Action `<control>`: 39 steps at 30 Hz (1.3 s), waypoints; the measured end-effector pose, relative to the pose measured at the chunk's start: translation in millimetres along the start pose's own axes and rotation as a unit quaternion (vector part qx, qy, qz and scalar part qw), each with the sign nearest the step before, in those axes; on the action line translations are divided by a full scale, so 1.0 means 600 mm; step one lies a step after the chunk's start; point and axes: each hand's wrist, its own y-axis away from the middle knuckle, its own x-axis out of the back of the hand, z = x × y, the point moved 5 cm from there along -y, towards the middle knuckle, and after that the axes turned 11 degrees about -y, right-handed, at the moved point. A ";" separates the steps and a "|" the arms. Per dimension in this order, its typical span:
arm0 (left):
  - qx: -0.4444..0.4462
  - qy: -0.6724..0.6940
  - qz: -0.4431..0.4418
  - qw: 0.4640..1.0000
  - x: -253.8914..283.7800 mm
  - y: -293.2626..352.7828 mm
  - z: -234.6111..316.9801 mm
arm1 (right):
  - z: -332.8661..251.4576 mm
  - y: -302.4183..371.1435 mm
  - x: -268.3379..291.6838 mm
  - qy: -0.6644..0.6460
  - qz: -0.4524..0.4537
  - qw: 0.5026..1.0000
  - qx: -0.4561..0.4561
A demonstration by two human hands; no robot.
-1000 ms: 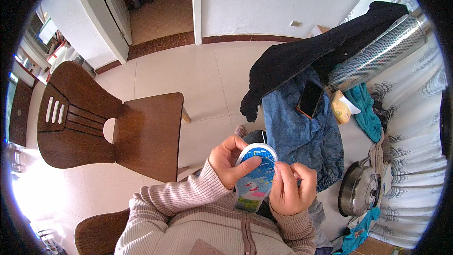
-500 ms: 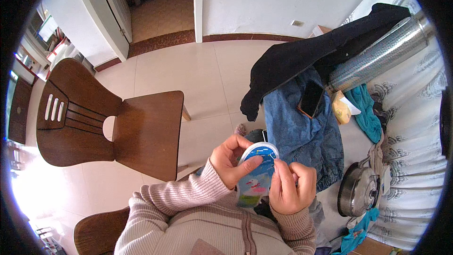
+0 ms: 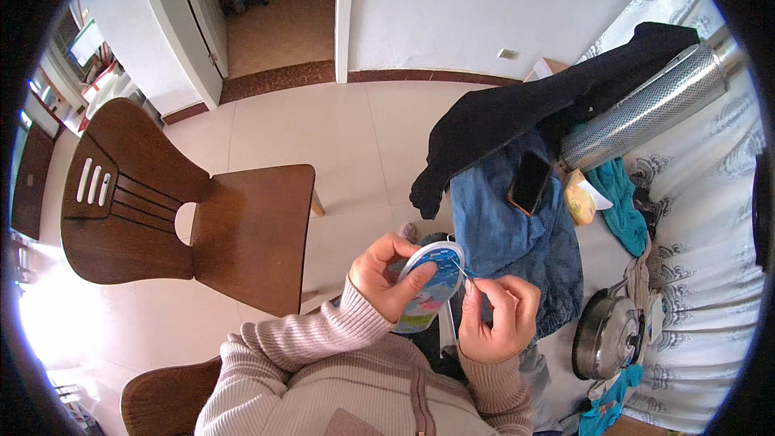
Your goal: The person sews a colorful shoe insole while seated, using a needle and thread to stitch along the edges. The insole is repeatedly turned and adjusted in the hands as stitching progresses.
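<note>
My left hand [image 3: 384,276] grips an embroidered insole [image 3: 434,297], thumb on its face and fingers behind. The insole has a white rim and a blue upper part, with pink and green patches lower down. Close by its right edge, my right hand [image 3: 502,321] pinches a thin needle [image 3: 462,270] with blue thread between thumb and forefinger. The needle's tip is at the blue part of the insole; whether it has gone through cannot be made out.
Blue jeans [image 3: 504,214] bearing a phone [image 3: 529,182] lie beyond my right hand, next to a black garment [image 3: 500,117]. A lidded pot [image 3: 607,335] and a perforated metal cylinder [image 3: 650,109] stand at the right. A wooden chair [image 3: 250,234] is at the left.
The insole has tilted and shifted slightly left with my left hand. My right hand has drawn a little away from its face, and blue thread now shows at the fingertips.
</note>
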 end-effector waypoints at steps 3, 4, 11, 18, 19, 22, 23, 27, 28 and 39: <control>-0.021 0.021 -0.017 0.999 -0.010 0.001 0.011 | 0.016 0.007 -0.004 -0.017 0.006 1.000 -0.022; -0.013 0.024 -0.021 0.999 -0.012 0.002 0.010 | 0.017 0.008 -0.005 -0.009 -0.003 1.000 0.030; -0.010 0.005 -0.008 1.000 -0.012 0.000 0.002 | 0.021 0.009 -0.002 -0.006 0.000 0.997 0.081; -0.021 0.027 -0.022 0.999 -0.016 0.002 0.005 | 0.017 0.010 0.007 -0.014 -0.009 1.000 0.024; -0.023 0.034 -0.024 0.999 -0.017 0.003 0.003 | 0.017 0.009 0.008 -0.011 -0.005 1.000 0.027; -0.040 0.012 -0.052 0.998 -0.025 0.010 0.008 | 0.030 0.008 -0.003 -0.035 -0.013 0.999 0.037; -0.037 0.009 -0.058 0.998 -0.023 0.007 0.009 | 0.035 0.008 -0.007 -0.038 0.001 0.998 0.051; -0.040 0.098 -0.083 0.991 -0.023 0.001 0.010 | 0.062 0.008 0.008 -0.282 0.032 0.958 -0.050; -0.023 0.113 -0.091 0.989 -0.024 -0.003 0.007 | 0.084 0.009 0.000 -0.377 0.022 0.912 -0.159; -0.027 0.144 -0.139 0.979 -0.027 -0.014 -0.033 | 0.108 0.056 -0.096 -0.669 -0.030 0.469 -0.576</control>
